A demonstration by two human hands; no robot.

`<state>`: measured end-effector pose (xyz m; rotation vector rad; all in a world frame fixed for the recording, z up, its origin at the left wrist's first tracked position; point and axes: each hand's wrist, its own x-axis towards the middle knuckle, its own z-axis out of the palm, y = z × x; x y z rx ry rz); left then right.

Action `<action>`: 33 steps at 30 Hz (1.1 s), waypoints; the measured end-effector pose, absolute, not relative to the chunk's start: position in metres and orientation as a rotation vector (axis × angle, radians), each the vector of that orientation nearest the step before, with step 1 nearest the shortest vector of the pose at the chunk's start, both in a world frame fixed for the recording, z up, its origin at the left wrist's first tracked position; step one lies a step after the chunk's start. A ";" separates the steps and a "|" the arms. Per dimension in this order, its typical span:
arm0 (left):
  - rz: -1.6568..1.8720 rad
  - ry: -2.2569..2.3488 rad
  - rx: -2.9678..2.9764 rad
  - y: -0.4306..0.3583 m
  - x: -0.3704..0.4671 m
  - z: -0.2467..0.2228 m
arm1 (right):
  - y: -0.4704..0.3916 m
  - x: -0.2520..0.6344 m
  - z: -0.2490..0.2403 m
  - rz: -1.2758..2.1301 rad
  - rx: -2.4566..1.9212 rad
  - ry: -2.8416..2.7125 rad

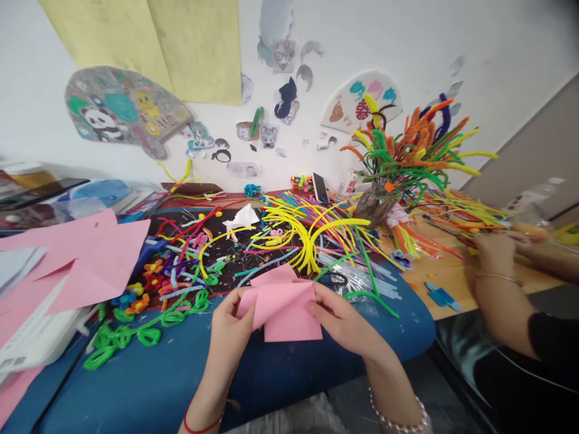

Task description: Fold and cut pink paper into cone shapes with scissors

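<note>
A sheet of pink paper [289, 316], partly folded over itself, is held above the front of the blue table mat. My left hand [231, 325] pinches its left side between thumb and fingers. On the opposite side, my right hand [339, 319] grips the right edge, thumb on the near face. Just beyond the paper lie yellow pipe cleaners [307, 241] in a loose bundle. Green pipe cleaner loops [147, 328] rest to the left of my left hand, near small orange and red pipe cleaner flowers [141, 301].
More pink paper [102, 259] lies over a white device [43, 337] at left. A vase of pipe cleaner stems [375, 202] stands at back right. Another person's hands [495, 253] work at the wooden table on the right. A phone [320, 188] leans near the wall.
</note>
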<state>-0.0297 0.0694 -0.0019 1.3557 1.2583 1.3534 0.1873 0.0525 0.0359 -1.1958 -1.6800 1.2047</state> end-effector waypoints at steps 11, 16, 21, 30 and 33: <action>1.592 0.954 1.623 0.035 -0.037 -0.015 | 0.059 0.184 0.034 1.073 -1.291 -1.335; 1.548 0.915 1.947 0.027 -0.038 -0.011 | 0.059 0.187 0.036 1.093 -1.306 -1.461; 1.673 1.663 1.940 0.047 -0.040 -0.002 | 0.056 0.201 0.043 1.214 -1.269 -1.777; 1.099 1.261 1.275 0.056 -0.063 -0.004 | 0.060 0.229 0.045 1.576 -1.126 -1.916; 1.032 1.223 1.123 0.050 -0.067 0.003 | 0.064 0.234 0.036 1.617 -1.147 -1.802</action>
